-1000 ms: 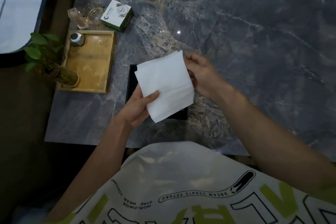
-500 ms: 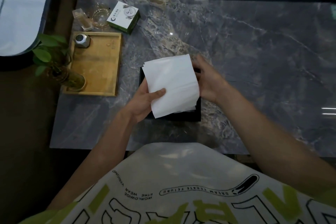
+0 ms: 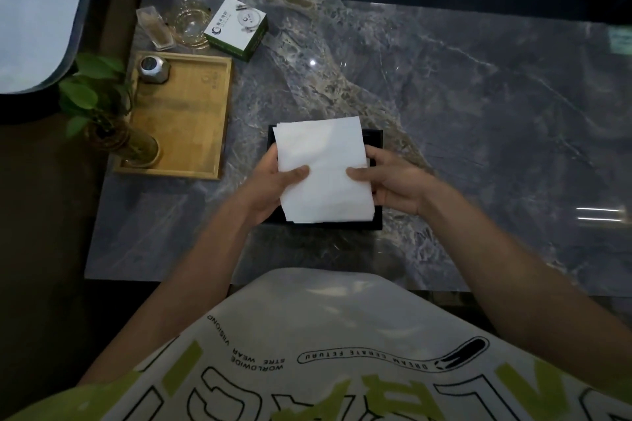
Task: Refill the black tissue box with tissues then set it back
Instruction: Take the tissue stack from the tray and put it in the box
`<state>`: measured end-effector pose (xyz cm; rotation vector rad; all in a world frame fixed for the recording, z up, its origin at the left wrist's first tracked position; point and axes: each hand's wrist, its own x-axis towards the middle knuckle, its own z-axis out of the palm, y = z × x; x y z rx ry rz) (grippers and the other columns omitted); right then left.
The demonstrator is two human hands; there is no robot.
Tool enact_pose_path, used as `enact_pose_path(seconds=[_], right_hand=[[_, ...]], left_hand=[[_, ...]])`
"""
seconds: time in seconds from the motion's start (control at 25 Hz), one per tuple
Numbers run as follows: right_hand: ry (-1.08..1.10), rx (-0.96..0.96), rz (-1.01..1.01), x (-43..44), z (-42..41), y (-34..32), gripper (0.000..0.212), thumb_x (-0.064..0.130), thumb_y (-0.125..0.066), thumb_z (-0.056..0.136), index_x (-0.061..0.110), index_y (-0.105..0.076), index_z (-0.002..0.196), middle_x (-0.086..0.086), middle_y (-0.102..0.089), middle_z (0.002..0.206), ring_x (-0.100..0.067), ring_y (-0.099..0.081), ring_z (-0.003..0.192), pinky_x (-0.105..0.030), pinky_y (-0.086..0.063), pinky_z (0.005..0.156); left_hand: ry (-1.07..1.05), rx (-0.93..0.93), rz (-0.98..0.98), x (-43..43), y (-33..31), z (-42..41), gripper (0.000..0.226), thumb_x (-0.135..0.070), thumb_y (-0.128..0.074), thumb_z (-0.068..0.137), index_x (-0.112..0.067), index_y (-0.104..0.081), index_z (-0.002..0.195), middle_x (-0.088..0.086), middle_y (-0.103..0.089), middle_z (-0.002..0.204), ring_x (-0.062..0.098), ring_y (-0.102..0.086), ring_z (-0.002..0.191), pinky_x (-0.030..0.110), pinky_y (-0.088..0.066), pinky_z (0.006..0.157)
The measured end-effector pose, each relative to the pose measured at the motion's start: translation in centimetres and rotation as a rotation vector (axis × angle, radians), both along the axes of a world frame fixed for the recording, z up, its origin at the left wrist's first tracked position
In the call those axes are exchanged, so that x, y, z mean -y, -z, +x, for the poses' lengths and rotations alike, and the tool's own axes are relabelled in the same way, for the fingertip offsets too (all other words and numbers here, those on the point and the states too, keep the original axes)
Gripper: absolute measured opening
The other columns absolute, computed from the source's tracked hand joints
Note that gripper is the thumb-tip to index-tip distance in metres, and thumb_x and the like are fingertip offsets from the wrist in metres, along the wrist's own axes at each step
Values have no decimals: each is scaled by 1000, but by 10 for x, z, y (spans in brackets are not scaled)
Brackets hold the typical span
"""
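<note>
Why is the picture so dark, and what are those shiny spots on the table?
In the head view the room is dimly lit, so only the white tissues look bright. The black tissue box under them nearly melts into the gloom. The shiny spots are lights reflected in the polished marble table: a small glare dot near the middle and pale streaks at its right edge.

The shirt [image 3: 342,311] at 6 o'clock carries the only legible print, upside down to the camera. "WORLDWIDE STRE WEAR VISIOND" stands in small black capitals toward 7 o'clock, and "DREAM CERATE FETURU" sits inside a long outlined band toward 5 o'clock. Large outlined and green letters below run off the edge, unreadable. The white-and-green carton [image 3: 236,27] at 11 o'clock bears a logo and print too small to read.
</note>
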<state>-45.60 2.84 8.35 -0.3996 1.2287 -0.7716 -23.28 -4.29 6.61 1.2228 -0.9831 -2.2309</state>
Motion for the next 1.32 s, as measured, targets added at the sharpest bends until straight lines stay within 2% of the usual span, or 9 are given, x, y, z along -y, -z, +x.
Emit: enact_pose_path(seconds=[0.12,0.28,0.44,0.56,0.68,0.88,1.04,1.24,1.32], right_hand=[[42,29,-12,-3,1,5,41,3,-62,88,21,-60,126,-11,-64,128,-32,-64,113,-53,-53,91],[103,66,-44,-7,1,5,46,2,-67,81,21,-60,123,-11,-66,126,-31,-65,112,-48,-57,87],[108,138,-54,-10,-3,2,51,-4,-57,88,19,-54,133,-11,-62,132,-33,-61,117,-52,-53,93],[149,161,-62,-12,-3,0,50,-8,-52,90,18,-54,132,-12,-64,129,-33,-63,115,-51,-55,90],[203,144,-72,-12,-3,-4,42,-12,-49,90,14,-63,121,-10,-70,117,-29,-68,106,-43,-58,84],[200,56,-128,-12,-2,-13,47,-20,-41,88,13,-73,96,-3,-77,94,-20,-73,88,-34,-61,73],[39,-100,-191,-11,-4,-22,60,-19,-37,89,20,-80,75,4,-76,76,-8,-72,71,-22,-57,57],[26,-191,-236,-5,-7,-27,61,-19,-36,88,20,-77,62,4,-73,71,-9,-68,66,-20,-53,54],[37,-212,-267,-5,-7,-26,59,-19,-34,85,16,-73,58,-9,-68,83,-22,-65,78,-28,-50,60]], left_hand=[[22,39,45,-1,2,4,49,-6,-65,89,-13,-50,135,8,-65,128,28,-64,115,46,-56,89],[61,82,98,1,4,13,35,-4,-65,88,-11,-60,122,6,-70,120,23,-68,109,34,-59,79],[-2,77,88,3,3,16,47,2,-66,85,-22,-56,125,3,-74,111,21,-71,100,35,-60,73],[-15,107,96,3,3,13,45,-2,-66,86,-13,-55,128,8,-71,116,23,-70,102,34,-60,75],[-3,99,109,1,4,12,34,-5,-65,88,-8,-61,121,10,-70,116,24,-68,106,31,-60,76],[-30,3,107,4,4,13,39,-3,-68,83,-10,-61,121,7,-72,114,21,-70,103,30,-59,76],[-27,-36,58,3,0,12,31,13,-54,85,-10,-67,102,1,-77,92,15,-74,86,26,-59,69],[58,-40,-49,4,-10,13,44,8,-47,91,-19,-79,79,-3,-77,84,11,-73,76,24,-58,59],[100,-42,-69,6,-14,14,48,5,-45,94,-21,-78,71,-3,-76,87,11,-72,79,23,-57,59]])
